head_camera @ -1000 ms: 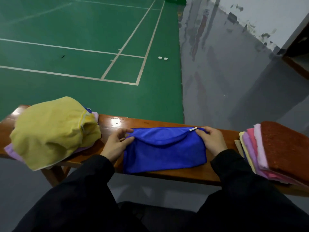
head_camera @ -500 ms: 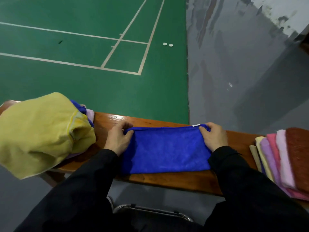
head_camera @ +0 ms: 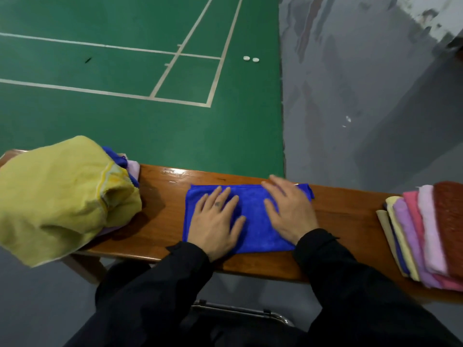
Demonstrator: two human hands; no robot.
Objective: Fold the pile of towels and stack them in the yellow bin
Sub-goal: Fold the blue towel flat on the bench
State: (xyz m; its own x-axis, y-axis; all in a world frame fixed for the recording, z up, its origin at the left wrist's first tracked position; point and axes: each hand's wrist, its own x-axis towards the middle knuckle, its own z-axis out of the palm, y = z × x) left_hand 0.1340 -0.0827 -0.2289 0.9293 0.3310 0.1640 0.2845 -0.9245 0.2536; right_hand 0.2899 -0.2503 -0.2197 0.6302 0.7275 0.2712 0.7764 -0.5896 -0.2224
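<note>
Now your left hand (head_camera: 215, 225) and right hand (head_camera: 288, 213) lie flat, fingers straight, on one folded blue towel (head_camera: 253, 216) mid-bench (head_camera: 160, 214); one crumpled pile (head_camera: 60, 196) left, one folded stack (head_camera: 426, 234) right

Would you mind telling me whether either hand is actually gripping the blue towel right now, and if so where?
Nothing is gripped. The left hand and right hand both lie flat, fingers straight, pressing on top of the folded blue towel.

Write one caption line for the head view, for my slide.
Both hands, left hand and right hand, press flat on a folded blue towel on the wooden bench.
</note>
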